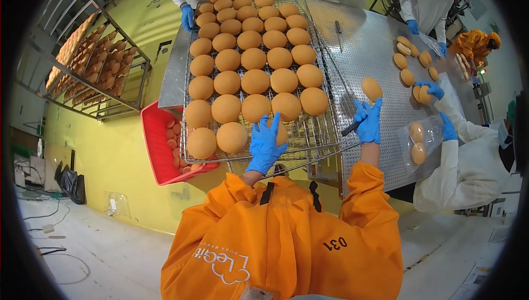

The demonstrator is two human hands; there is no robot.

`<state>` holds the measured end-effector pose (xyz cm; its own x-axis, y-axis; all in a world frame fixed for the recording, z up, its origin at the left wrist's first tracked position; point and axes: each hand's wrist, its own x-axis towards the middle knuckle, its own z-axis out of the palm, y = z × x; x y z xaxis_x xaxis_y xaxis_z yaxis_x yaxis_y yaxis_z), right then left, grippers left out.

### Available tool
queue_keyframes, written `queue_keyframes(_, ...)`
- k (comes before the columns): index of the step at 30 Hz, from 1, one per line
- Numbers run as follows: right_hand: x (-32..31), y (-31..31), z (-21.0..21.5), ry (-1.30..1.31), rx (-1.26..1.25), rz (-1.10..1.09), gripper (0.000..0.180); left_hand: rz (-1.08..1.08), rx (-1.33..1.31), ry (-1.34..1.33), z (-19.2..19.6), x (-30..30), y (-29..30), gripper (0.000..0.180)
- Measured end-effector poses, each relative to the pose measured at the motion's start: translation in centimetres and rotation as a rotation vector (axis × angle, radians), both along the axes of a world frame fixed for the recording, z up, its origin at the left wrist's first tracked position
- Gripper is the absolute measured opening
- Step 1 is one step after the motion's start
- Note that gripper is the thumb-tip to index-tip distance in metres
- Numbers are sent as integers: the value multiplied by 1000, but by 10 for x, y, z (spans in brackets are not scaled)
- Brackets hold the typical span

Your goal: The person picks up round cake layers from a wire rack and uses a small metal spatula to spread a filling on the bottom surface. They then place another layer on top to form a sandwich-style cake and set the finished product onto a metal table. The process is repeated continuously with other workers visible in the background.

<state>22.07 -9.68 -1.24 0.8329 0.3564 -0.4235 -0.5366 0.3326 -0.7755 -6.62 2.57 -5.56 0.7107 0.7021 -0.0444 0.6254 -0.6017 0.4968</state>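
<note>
My left hand, in a blue glove, is at the near edge of a wire rack loaded with rows of round brown buns. Its fingers and thumb curve around one bun in the nearest row, partly hiding it. My right hand, also gloved in blue, is closed on a dark-handled knife over the perforated metal table; the blade is hard to make out. Another bun lies just beyond the right fingertips, close to or touching them.
Below the rack's left side stands a red crate of round pieces. A rack trolley is at far left. Another knife lies on the table. Gloved co-workers stand around it, near more buns and a clear bag with buns.
</note>
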Motion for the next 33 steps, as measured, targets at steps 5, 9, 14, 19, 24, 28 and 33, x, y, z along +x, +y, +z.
queue_keyframes(5, -84, -1, 46, -224, -132, 623, 49, 309, -1518, -1105, 12, -26, 5, 87)
queue_keyframes(9, -143, 17, 19, -562, -283, 798, 31, 221, -2152, -1536, 66, -64, 2, 87)
queue_keyframes(14, -238, 58, 41, -1417, -303, 871, 23, 290, -1552, -1659, 59, -113, 2, 84)
queue_keyframes(19, -287, 112, 15, -1656, -247, 998, 28, 669, -1355, -1753, 66, -171, -3, 72)
queue_keyframes(24, -361, 107, -3, -1782, 4, 1318, 35, 894, -1105, -1831, 43, -234, -25, 66)
queue_keyframes(28, -390, 132, -34, -1772, -93, 1386, 35, 1000, -1079, -1942, 23, -271, -52, 66)
queue_keyframes(33, -432, 108, -42, -1622, 94, 1535, 31, 1002, -1031, -2079, -10, -300, -66, 65)
